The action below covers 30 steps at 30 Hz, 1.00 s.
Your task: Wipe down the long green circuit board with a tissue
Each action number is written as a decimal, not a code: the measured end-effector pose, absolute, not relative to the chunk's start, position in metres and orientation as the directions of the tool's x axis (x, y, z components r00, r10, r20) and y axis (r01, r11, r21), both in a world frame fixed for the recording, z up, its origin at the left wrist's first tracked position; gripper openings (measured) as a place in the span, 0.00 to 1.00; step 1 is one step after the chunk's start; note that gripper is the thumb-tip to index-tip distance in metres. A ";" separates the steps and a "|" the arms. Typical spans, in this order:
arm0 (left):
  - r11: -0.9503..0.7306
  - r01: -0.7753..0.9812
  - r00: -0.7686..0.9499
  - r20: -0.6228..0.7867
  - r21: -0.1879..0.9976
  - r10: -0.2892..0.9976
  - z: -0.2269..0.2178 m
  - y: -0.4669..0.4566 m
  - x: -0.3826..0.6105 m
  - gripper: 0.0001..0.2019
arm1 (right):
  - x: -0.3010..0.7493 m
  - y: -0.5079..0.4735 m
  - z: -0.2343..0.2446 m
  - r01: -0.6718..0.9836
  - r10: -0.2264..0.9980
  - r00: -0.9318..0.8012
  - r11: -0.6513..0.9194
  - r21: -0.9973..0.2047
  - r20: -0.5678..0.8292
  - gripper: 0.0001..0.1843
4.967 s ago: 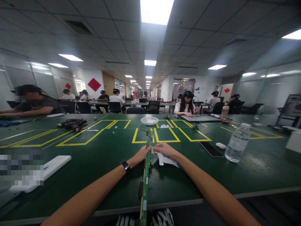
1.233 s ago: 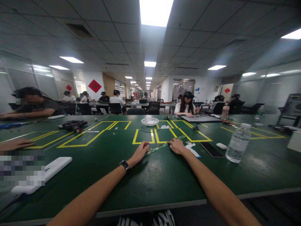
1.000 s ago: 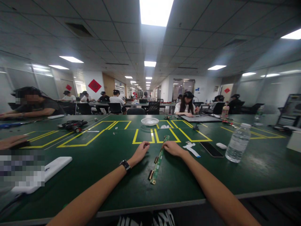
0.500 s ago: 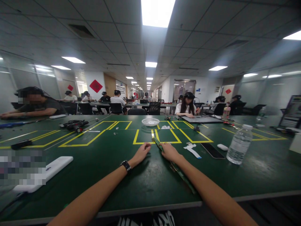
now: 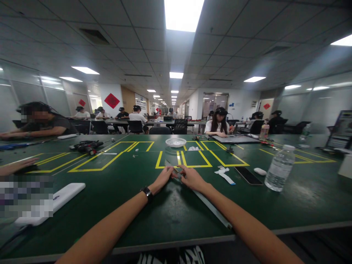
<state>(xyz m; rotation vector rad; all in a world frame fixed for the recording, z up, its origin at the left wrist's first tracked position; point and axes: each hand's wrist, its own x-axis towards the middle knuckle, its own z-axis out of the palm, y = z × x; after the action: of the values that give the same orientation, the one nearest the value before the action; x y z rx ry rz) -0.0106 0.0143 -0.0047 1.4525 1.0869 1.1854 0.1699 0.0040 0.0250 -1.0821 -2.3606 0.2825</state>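
Note:
A long, narrow, shiny grey strip slants from between my hands toward the table's front edge, under my right forearm. My right hand is closed around it near its far part, the index finger stretched toward my other hand. My left hand, below a dark wristwatch, meets it with fingertips pinched on the strip. Its far tip points past both hands toward the yellow tape. The fingers hide part of the strip, and its exact kind is unclear.
On the green table stand a water bottle and a white dish. A phone, white paper strips and a white power bank lie about. Another person's hand reaches in at left.
The strip has turned so its face looks grey instead of green. My left hand has come to the strip, pinching it. Another person's hand has appeared at the left edge.

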 end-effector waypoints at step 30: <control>-0.081 0.047 -0.033 0.082 0.996 0.996 0.009 0.007 -0.012 0.18 | 0.268 0.052 0.043 0.998 0.951 0.017 0.004 -0.068 0.308 0.17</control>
<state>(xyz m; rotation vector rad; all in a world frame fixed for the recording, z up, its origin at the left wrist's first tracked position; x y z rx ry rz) -0.0121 0.0073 0.0088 1.2872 1.2289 1.2731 0.2684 0.0522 0.0433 -2.0303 -2.0163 -0.2506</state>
